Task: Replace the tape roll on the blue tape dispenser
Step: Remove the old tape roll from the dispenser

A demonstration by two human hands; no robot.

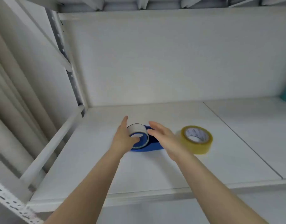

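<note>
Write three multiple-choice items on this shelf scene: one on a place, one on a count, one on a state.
1. Where is the yellowish tape roll?
A) right of the blue tape dispenser
B) left of it
C) mounted on it

2. How many tape rolls show?
A) one
B) two
C) three

3. The right hand is:
A) a fist
B) open
C) holding the yellowish roll

Answers:
1 A: it stands on the shelf beyond the right hand.
2 B: that roll, plus the nearly spent roll that the left hand grips on the dispenser.
3 B: its fingers are straight and hold nothing.
</note>
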